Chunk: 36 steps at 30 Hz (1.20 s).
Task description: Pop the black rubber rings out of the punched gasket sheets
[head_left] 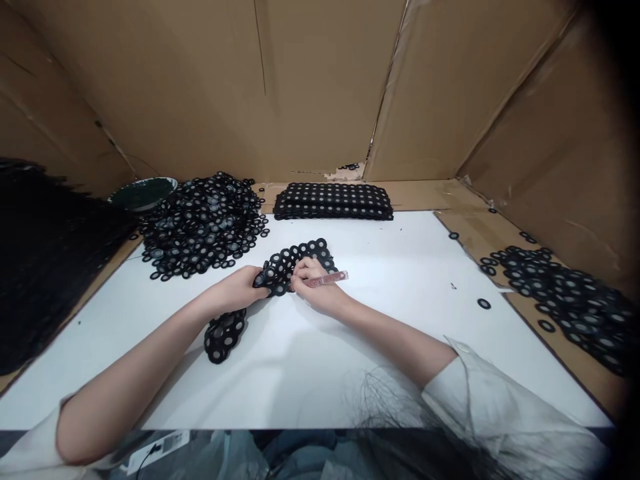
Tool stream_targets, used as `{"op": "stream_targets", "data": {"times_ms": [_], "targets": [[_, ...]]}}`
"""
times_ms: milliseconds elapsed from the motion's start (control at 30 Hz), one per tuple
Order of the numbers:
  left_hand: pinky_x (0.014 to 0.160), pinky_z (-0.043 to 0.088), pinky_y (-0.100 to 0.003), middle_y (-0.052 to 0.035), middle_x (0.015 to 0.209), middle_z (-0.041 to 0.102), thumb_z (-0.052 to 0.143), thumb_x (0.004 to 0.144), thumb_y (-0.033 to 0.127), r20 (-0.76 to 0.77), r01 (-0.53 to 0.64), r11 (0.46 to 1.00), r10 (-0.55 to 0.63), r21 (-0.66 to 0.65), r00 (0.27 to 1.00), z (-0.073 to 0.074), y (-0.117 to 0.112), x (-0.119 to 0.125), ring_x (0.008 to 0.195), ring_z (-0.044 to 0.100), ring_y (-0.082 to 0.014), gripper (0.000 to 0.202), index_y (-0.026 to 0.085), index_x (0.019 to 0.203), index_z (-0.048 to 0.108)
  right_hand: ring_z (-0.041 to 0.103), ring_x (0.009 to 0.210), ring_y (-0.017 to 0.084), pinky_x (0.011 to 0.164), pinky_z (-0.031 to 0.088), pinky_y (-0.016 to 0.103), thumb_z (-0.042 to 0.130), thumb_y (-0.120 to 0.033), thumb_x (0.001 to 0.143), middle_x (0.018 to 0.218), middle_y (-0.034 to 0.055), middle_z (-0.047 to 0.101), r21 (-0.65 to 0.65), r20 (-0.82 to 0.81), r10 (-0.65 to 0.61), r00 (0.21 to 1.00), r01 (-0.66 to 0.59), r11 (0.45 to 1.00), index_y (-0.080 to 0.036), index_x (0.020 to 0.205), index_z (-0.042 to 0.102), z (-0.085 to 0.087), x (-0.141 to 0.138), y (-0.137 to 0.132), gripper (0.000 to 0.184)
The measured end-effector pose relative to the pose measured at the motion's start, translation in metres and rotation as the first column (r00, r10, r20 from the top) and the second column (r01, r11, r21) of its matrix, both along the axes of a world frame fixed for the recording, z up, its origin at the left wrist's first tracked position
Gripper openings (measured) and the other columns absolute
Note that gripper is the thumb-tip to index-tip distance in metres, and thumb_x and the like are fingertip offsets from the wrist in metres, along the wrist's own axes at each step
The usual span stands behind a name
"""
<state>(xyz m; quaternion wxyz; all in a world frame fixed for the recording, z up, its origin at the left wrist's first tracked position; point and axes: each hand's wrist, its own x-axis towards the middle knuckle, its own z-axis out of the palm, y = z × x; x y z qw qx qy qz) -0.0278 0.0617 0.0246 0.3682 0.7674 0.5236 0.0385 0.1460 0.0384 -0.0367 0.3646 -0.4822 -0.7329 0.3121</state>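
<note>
Over the white board, my left hand (239,291) is closed on a strip of joined black rings (285,259), fingers and thumb gripping its near side. One end of the strip hangs down past the hand and rests on the board. My right hand (315,287) is closed around a slim tool with a reddish see-through handle (327,279). The tool's working tip is hidden by fingers and rings, so its exact kind cannot be told. Both hands are close together, the right fingers touching the strip.
A big heap of loose black rings (205,223) lies at back left, beside a round dish (143,195). Folded ring panels (333,202) sit at the back. More rings (565,300) lie on the right. Cardboard walls (320,87) enclose the white board (380,373). A dark pile (55,260) stands far left.
</note>
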Motion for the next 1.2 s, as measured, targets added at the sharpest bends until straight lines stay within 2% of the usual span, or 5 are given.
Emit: {"op": "stream_targets", "data": {"times_ms": [300, 467, 633, 800, 1200], "targets": [[0.047, 0.031, -0.021, 0.0032, 0.055, 0.051, 0.057, 0.056, 0.037, 0.029, -0.168, 0.984, 0.167, 0.055, 0.986, -0.016, -0.005, 0.010, 0.056, 0.046, -0.0134, 0.021, 0.016, 0.059, 0.056, 0.039, 0.087, 0.016, 0.083, 0.032, 0.033, 0.041, -0.026, 0.081, 0.087, 0.0034, 0.046, 0.048, 0.053, 0.009, 0.999, -0.012, 0.999, -0.017, 0.052, 0.041, -0.004, -0.003, 0.001, 0.030], [0.045, 0.032, -0.022, 0.0041, 0.052, 0.050, 0.057, 0.059, 0.032, 0.167, -0.235, 0.965, 0.252, -0.117, 0.953, -0.019, -0.015, 0.016, 0.049, 0.045, -0.0118, 0.018, 0.015, 0.065, 0.057, 0.039, 0.084, 0.017, 0.076, 0.034, 0.034, 0.041, -0.029, 0.081, 0.086, 0.0048, 0.043, 0.145, 0.171, -0.001, 0.985, -0.024, 0.989, -0.018, 0.058, 0.044, -0.006, -0.006, 0.004, 0.026], [0.056, 0.042, -0.026, 0.0011, 0.065, 0.063, 0.064, 0.053, 0.032, 0.226, -0.189, 0.949, 0.249, -0.254, 0.942, -0.004, -0.011, 0.010, 0.062, 0.056, -0.0174, 0.025, 0.017, 0.073, 0.064, 0.048, 0.075, 0.014, 0.071, 0.038, 0.029, 0.039, -0.030, 0.081, 0.078, 0.0025, 0.049, -0.098, -0.068, 0.053, 0.996, -0.059, 0.993, -0.017, 0.055, 0.052, -0.001, 0.000, 0.009, 0.032], [0.065, 0.044, -0.027, -0.0015, 0.076, 0.068, 0.065, 0.055, 0.033, 0.277, -0.301, 0.909, 0.381, -0.289, 0.882, 0.001, -0.008, 0.007, 0.071, 0.059, -0.0186, 0.028, 0.017, 0.078, 0.065, 0.050, 0.061, 0.012, 0.057, 0.036, 0.025, 0.037, -0.037, 0.081, 0.063, -0.0005, 0.054, -0.224, -0.239, -0.071, 0.968, 0.016, 0.975, -0.018, 0.058, 0.051, 0.003, 0.000, 0.006, 0.033], [0.059, 0.043, -0.025, -0.0030, 0.074, 0.066, 0.062, 0.058, 0.029, 0.309, -0.377, 0.888, 0.448, -0.263, 0.839, -0.019, -0.004, 0.004, 0.066, 0.059, -0.0169, 0.022, 0.014, 0.074, 0.061, 0.049, 0.068, 0.012, 0.063, 0.036, 0.025, 0.035, -0.036, 0.082, 0.072, -0.0002, 0.052, -0.108, -0.179, -0.118, 0.977, 0.100, 0.989, -0.018, 0.058, 0.045, 0.004, -0.002, 0.002, 0.031]]}}
